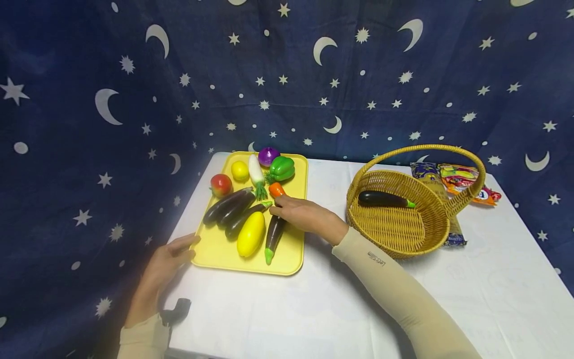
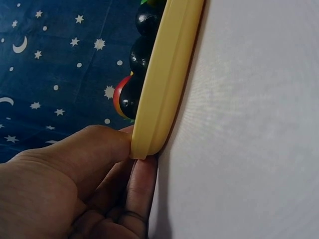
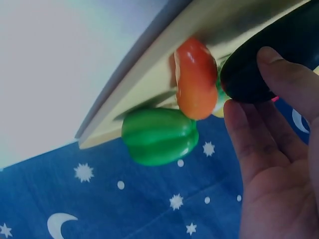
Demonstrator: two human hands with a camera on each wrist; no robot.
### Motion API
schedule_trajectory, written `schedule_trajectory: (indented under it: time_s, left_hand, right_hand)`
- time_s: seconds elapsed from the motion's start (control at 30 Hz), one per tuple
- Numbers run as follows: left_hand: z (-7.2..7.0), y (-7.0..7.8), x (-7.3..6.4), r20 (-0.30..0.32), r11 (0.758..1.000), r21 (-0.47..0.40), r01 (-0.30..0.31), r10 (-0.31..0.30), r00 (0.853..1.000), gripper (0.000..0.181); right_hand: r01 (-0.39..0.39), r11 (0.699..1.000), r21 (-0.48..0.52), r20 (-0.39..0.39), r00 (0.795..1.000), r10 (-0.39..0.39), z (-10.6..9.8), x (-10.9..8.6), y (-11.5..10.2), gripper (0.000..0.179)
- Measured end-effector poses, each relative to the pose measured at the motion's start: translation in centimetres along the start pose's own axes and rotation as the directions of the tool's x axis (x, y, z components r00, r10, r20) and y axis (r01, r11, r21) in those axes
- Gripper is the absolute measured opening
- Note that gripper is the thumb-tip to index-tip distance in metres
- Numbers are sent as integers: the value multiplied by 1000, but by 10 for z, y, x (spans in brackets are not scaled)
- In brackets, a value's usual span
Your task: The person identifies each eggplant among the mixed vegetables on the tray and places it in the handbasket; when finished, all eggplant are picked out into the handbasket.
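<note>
My right hand (image 1: pixel 309 215) reaches over the yellow tray (image 1: pixel 211 254) and grips a dark eggplant (image 1: pixel 275 234) by its thick end, the green stem end pointing toward me. In the right wrist view the thumb lies on one side of this eggplant (image 3: pixel 294 42) and the fingers on the other. An orange-red vegetable (image 1: pixel 276 189) is just beyond those fingers. At the tray's near left, my left hand (image 1: pixel 163 264) pinches the rim; in the left wrist view the thumb and a finger hold the tray's edge (image 2: pixel 164 84). Several other eggplants (image 1: pixel 228 205) and a yellow oblong fruit (image 1: pixel 251 234) lie beside the gripped one.
A red fruit (image 1: pixel 221 185), lemon (image 1: pixel 239 171), white radish (image 1: pixel 256 172), purple onion (image 1: pixel 269 156) and green bell pepper (image 1: pixel 282 168) fill the tray's far part. Right of it stands a wicker basket (image 1: pixel 399 249) with a tall handle, an eggplant (image 1: pixel 383 199) inside. Snack packets (image 1: pixel 466 179) lie behind.
</note>
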State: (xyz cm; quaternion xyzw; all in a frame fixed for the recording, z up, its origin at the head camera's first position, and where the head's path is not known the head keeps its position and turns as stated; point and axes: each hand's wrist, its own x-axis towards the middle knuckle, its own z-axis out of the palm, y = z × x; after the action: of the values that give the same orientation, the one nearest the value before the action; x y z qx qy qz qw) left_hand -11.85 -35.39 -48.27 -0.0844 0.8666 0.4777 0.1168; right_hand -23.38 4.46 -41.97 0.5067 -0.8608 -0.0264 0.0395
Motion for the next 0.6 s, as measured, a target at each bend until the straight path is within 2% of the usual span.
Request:
schedule_trajectory:
  time_s: [0.27, 0.4, 0.6]
  left_hand:
    - [0, 1, 2, -8, 1000, 27, -7, 7, 1000, 51]
    - [0, -2, 4, -5, 999, 33, 14, -14, 1000, 52]
    - [0, -3, 5, 7, 998, 32, 61, -61, 998, 54]
  right_hand:
    - [-32, 999, 40, -27, 999, 33, -23, -18, 2, 27]
    - [-28, 999, 38, -69, 997, 30, -35, -25, 4, 26]
    - [-39, 999, 4, -110, 993, 39, -50, -43, 5, 34]
